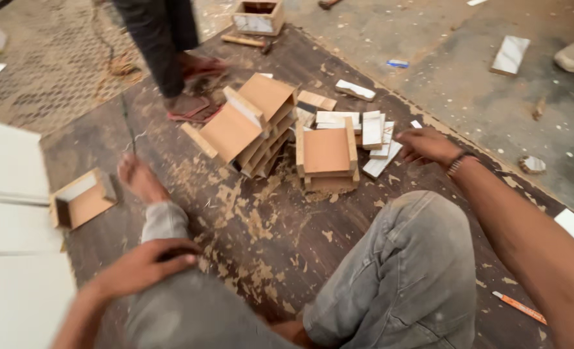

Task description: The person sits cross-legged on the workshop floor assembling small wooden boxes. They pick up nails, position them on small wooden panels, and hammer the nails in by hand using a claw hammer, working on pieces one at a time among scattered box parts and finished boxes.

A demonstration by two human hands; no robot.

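I sit on a dark wooden board point(170, 142) with my knees up in grey trousers. My left hand point(141, 265) rests flat on my left shin and holds nothing. My right hand point(426, 145) reaches out over the small white-faced wood strips point(374, 132), fingers curled at their right edge; whether it grips one I cannot tell. Just left of the strips stands a stack of U-shaped wooden trays point(326, 155). A second, leaning stack of trays point(251, 123) lies further left.
Another person's legs and sandalled feet point(193, 106) stand at the board's far edge. A single open tray point(83, 200) lies left, beside white panels point(9, 213). A small box point(258, 16) sits at the top; an orange pencil point(520, 307) lies lower right. Sawdust covers the board.
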